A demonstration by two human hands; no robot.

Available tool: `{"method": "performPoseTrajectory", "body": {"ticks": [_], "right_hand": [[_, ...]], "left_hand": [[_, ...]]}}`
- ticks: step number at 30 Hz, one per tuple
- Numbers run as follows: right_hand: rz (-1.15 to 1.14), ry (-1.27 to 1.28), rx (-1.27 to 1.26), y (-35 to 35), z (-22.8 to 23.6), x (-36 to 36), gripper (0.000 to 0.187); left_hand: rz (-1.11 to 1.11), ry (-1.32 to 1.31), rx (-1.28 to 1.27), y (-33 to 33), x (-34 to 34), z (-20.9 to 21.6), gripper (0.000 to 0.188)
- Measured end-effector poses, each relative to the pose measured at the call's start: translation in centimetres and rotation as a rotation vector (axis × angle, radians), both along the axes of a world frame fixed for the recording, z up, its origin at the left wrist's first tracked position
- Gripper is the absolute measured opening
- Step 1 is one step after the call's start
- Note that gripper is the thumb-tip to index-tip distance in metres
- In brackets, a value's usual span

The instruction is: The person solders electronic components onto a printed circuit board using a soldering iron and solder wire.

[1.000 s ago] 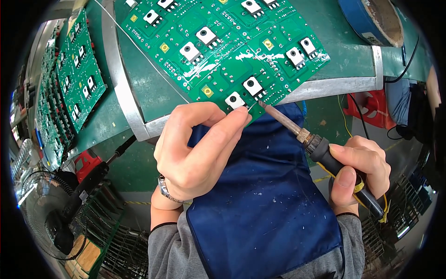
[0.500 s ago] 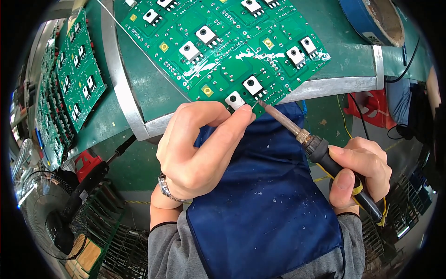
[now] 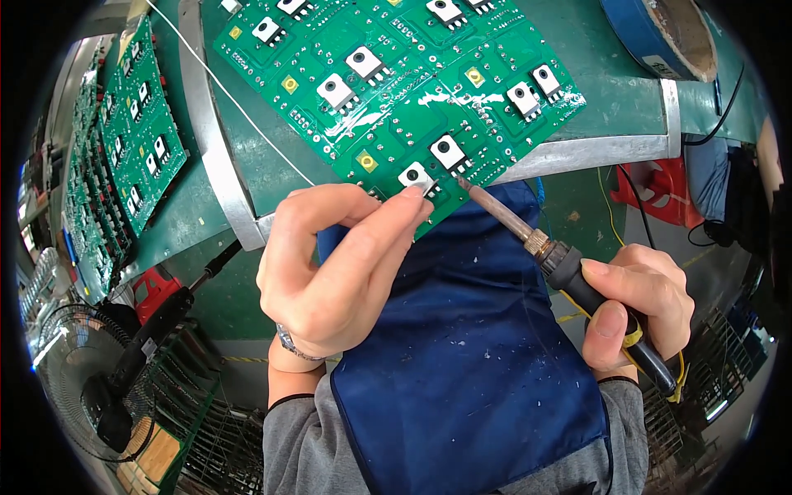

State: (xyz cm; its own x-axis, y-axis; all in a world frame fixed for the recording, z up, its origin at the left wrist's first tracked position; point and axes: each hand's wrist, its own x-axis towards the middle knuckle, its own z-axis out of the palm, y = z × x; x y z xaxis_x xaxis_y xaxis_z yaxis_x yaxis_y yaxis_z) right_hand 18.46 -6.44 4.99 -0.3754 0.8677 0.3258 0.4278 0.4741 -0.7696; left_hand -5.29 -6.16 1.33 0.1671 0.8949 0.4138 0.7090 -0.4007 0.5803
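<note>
A green circuit board lies at the table's front edge, bearing several white-and-black power transistors and many solder joints. My right hand is closed around the dark handle of a soldering iron. The iron's tip touches the board by the legs of a transistor near the front corner. Thumb and fingers pinched, my left hand holds thin pale solder wire, which runs in from the upper left. Its fingertips are over a second transistor, left of the iron's tip; the wire's end is hard to make out.
More populated boards stand in a row at the left. A metal strip edges the green table. A blue-sided round reel sits at the back right. Below are a black fan and a red stool; a blue apron covers my lap.
My left hand has drawn back left and slightly down, away from the iron's tip, and the solder wire has shifted with it. The iron and right hand have barely moved.
</note>
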Motion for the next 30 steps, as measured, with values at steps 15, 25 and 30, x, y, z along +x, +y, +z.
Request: {"method": "performPoseTrajectory", "body": {"ticks": [15,25,30], "right_hand": [[-0.845,-0.017,0.466,5.0,-2.1,3.8,0.021],[-0.849,-0.133,0.279,6.0,-2.5,4.6,0.021],[-0.467,0.039,0.182,4.9,-4.6,2.7,0.031]], "left_hand": [[0.342,-0.036,-0.046,-0.4,-2.1,-0.6,0.018],[0.307,-0.711,-0.532,-0.4,-1.7,0.1,0.054],[0.232,-0.911,-0.702,0.2,-1.7,1.1,0.058]]}}
